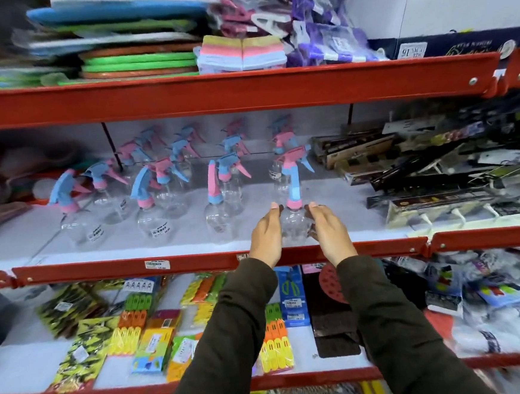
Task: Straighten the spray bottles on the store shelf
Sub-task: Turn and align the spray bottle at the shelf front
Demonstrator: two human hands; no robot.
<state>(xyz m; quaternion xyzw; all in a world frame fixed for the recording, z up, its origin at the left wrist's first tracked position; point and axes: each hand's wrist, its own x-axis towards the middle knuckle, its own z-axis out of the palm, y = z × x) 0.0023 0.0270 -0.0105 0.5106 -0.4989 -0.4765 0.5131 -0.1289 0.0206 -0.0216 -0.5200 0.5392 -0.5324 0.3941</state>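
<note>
**Here, two hands steady a spray bottle on a store shelf**

Here, a person's left hand [266, 233] and right hand [330, 231] cup the clear belly of a spray bottle [292, 194] from either side, fingers extended and pressed to the plastic, so both hands grip it between them. The bottle stands upright at the front of the middle shelf [195, 262], just behind its red lip, with a pink collar and a pink-and-blue trigger head pointing right. Dark sleeves [232, 339] reach up from the bottom of the frame.

To the left of the held bottle, along the same front row, stand three more clear spray bottles [151, 211] with blue or pink trigger heads, spaced apart and turned at slightly different angles; the one farthest left leans. Behind them further rows of the same bottles run back toward the rear of the shelf, blurred. A price tag [155, 264] is stuck to the red lip of the shelf, left of the hands.

To the right on the same shelf lies a loose heap of dark flat packages [437, 176]. The shelf above holds stacked green, blue and orange mats [136, 62], pastel sponge packs [241, 53] and purple bagged goods [327, 36]. The shelf below carries bright packs of pegs [273, 342] in yellow, orange and green, and other packaged goods.
</note>
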